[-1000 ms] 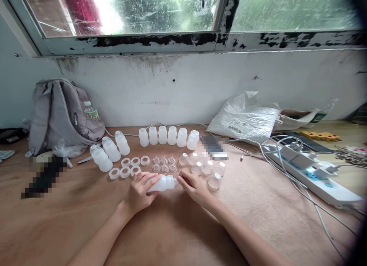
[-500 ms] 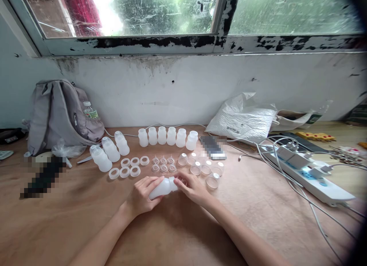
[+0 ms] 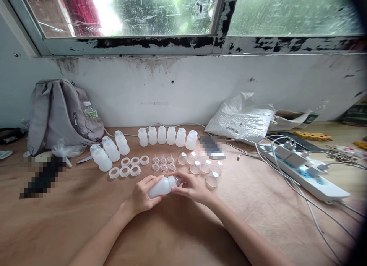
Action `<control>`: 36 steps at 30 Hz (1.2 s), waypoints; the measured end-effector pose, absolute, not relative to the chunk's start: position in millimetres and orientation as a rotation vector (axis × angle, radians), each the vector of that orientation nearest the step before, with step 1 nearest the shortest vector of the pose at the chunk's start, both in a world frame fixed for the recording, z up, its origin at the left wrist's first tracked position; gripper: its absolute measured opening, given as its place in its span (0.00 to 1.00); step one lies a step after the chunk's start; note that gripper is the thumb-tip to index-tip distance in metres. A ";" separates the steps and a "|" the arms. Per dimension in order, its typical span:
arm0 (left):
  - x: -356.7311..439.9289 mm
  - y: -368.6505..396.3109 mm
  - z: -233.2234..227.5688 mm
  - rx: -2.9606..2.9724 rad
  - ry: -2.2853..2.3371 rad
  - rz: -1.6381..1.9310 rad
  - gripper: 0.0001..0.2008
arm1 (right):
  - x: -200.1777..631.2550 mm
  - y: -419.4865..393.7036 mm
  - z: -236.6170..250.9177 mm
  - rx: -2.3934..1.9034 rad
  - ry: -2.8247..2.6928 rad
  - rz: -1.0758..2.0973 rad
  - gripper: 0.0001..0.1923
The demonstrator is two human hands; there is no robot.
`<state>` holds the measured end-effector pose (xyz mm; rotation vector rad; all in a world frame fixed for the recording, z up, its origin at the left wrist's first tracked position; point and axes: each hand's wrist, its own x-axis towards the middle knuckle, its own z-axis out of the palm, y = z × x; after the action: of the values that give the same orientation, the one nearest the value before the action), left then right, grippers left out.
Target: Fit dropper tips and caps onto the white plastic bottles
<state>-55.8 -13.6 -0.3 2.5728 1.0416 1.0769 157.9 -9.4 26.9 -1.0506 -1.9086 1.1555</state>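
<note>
My left hand (image 3: pixel 141 195) grips a small white plastic bottle (image 3: pixel 161 186) lying sideways, mouth to the right. My right hand (image 3: pixel 192 188) pinches a small clear part at the bottle's mouth (image 3: pixel 177 180). Just beyond the hands lie white rings (image 3: pixel 125 171), small clear nipples (image 3: pixel 163 164) and clear dome caps (image 3: pixel 204 169). A row of upright bottles (image 3: pixel 167 136) stands behind them. To the left are three capped bottles (image 3: pixel 109 151).
A grey backpack (image 3: pixel 59 114) with a water bottle leans on the wall at left. A white plastic bag (image 3: pixel 241 119) lies at the back right. A white power strip (image 3: pixel 306 174) with plugs and cables crosses the right side. Blurred dark objects (image 3: pixel 44 178) lie left.
The bottle's mouth has tipped slightly upward, and my right hand has closed in on it with the small clear part. The view has shifted a little to the right.
</note>
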 end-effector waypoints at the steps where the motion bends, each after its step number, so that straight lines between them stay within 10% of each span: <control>1: -56.0 -13.6 -0.6 2.577 1.023 1.083 0.26 | 157.4 -9.6 26.7 -1.060 -1.890 1.153 0.19; 10: -52.2 -13.8 -4.8 2.781 1.050 1.182 0.24 | 149.9 -11.7 21.4 -1.224 -1.736 1.219 0.19; 20: -58.4 -11.3 -3.5 2.688 1.174 1.218 0.23 | 188.4 17.7 13.5 -1.944 -1.793 0.073 0.18; 36: -59.8 -12.0 4.0 2.393 1.137 1.222 0.23 | 160.2 -7.0 18.4 -1.118 -1.309 0.816 0.12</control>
<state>-59.8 -12.0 4.0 2.3927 1.1373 1.2222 160.2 -7.0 18.4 -1.1180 -1.3095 0.8160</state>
